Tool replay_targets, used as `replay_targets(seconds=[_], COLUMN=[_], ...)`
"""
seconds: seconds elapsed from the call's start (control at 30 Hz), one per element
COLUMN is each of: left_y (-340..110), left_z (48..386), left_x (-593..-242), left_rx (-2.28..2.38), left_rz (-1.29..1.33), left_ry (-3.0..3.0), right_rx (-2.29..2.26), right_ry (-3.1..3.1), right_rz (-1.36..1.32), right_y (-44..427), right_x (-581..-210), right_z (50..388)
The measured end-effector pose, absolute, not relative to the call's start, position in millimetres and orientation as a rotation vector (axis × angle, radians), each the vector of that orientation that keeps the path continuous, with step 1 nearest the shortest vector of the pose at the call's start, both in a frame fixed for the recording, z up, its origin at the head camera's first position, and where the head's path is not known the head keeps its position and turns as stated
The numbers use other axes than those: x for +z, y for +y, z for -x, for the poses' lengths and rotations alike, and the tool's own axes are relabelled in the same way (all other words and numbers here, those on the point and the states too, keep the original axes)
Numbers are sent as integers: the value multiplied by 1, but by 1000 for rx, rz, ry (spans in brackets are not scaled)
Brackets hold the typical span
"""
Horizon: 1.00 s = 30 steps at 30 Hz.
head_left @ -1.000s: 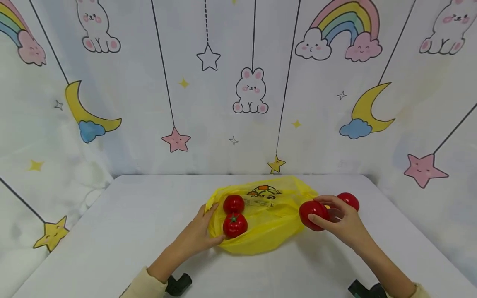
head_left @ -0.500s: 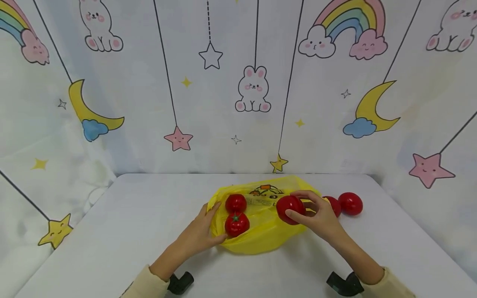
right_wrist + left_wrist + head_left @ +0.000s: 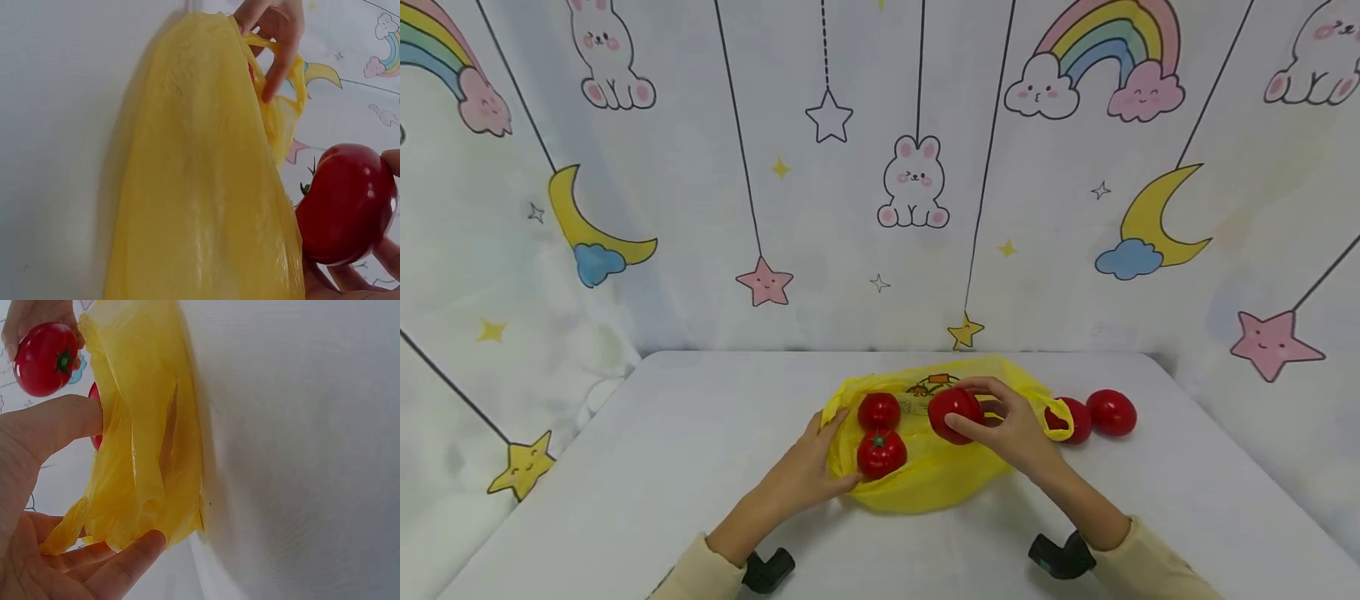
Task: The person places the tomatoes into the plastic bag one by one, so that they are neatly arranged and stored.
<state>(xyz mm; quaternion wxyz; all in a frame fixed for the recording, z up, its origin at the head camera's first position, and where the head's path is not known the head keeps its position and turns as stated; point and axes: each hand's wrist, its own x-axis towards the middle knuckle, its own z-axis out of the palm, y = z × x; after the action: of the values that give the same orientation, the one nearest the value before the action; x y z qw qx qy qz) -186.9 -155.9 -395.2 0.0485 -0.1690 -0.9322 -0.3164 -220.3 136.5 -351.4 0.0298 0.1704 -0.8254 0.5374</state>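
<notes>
Fingers of the right hand (image 3: 1009, 423) are clamped on a red tomato (image 3: 955, 417) above the yellow bag (image 3: 925, 490), near the far edge of the surface (image 3: 700, 433). The left hand (image 3: 805, 468) touches the bag's rim, fingers and thumb apart. Two tomatoes (image 3: 882, 460) sit inside; two other tomatoes (image 3: 1112, 413) lie toward the far right corner.

Two tomatoes (image 3: 882, 454) lie in the bag (image 3: 925, 493), two more (image 3: 1112, 413) at its right.
</notes>
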Motion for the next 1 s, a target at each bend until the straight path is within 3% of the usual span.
replay_targets(seconds=[0.7,1.0], left_y=[-156,-157], left_z=[189,189], left_x=[-399,-399], left_rx=[-950,-944], left_rz=[528,528], left_ry=[-2822,-2827], right_rx=[1462,1409], right_ry=[-2720,-2813], right_rz=[-491,-615], right_y=[106,109], right_x=[-388,-396], right_z=[233,233])
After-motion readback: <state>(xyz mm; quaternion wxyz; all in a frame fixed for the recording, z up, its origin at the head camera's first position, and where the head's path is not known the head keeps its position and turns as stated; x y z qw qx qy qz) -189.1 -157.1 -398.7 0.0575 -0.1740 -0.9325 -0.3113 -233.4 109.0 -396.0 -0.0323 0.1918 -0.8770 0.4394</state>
